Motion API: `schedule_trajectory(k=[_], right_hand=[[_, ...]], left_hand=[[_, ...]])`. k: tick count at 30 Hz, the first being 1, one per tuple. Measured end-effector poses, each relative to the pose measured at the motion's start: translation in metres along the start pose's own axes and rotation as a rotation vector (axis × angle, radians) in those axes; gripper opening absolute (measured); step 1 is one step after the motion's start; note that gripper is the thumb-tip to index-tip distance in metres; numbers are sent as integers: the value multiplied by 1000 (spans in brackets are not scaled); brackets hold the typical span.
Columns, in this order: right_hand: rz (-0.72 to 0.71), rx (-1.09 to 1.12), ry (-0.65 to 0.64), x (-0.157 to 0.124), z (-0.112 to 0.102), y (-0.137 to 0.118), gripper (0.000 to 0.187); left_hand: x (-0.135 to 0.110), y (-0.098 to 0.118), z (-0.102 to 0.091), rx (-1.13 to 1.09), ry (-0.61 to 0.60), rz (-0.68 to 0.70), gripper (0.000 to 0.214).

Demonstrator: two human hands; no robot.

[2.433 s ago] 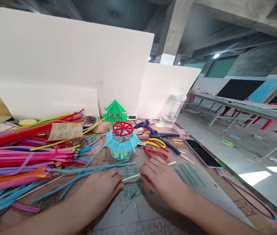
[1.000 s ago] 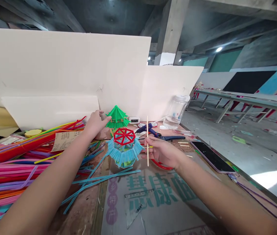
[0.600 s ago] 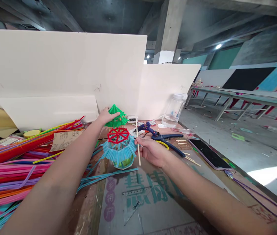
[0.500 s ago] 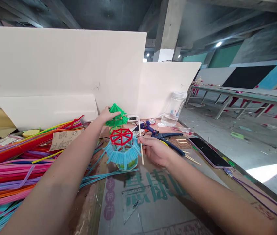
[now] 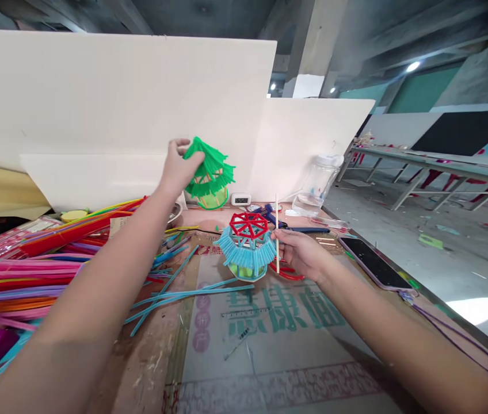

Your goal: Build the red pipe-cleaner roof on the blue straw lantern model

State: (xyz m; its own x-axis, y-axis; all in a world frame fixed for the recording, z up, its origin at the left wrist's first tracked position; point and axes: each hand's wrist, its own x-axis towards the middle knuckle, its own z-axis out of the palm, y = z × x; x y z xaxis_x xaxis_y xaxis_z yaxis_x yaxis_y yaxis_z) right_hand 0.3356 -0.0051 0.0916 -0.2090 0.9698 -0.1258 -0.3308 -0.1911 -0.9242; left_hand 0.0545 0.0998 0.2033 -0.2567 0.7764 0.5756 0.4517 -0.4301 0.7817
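Note:
My left hand (image 5: pixel 180 164) grips the pointed roof of a small green pavilion model (image 5: pixel 210 179), which is tilted in front of the white board. A thin wooden stick (image 5: pixel 277 253), nearly upright, is pinched in my right hand (image 5: pixel 302 253). Those fingers are right beside a second pavilion model (image 5: pixel 248 256), with a light blue fringed roof and a red spoked ring on top. Whether they also touch this model I cannot tell. Light blue pipe cleaners (image 5: pixel 192 293) lie on the table just left of it.
Bundles of coloured pipe cleaners (image 5: pixel 32 276) cover the left side. Behind the blue model are a glue gun (image 5: pixel 270 214) and a small digital clock (image 5: pixel 240 199). A clear water jar (image 5: pixel 318 184) stands at the back right, a phone (image 5: pixel 373 263) near the right edge. White boards (image 5: pixel 118 109) rise behind.
My left hand has raised the green pavilion from behind the blue one, up and to the left of it. My right hand still holds the stick beside the blue model. The view has shifted.

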Motion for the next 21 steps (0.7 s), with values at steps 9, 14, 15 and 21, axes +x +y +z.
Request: schedule_trajectory(k=[9,14,15,21], right_hand=[[43,-1,3,6,-5,1,10],[38,-7,4,9,-6,2,9],[35,-7,7,9,-6,3,10],[38,-6,17,8,-9,4,15]], left_hand=[[-69,15,-79,-185,-249,-202,24],[-91,-13,-63,-176,-396,-225,33],[-91,-15,-63,-175,-417,-226,35],[-93,-25,-74,-80,-474,-192,37]])
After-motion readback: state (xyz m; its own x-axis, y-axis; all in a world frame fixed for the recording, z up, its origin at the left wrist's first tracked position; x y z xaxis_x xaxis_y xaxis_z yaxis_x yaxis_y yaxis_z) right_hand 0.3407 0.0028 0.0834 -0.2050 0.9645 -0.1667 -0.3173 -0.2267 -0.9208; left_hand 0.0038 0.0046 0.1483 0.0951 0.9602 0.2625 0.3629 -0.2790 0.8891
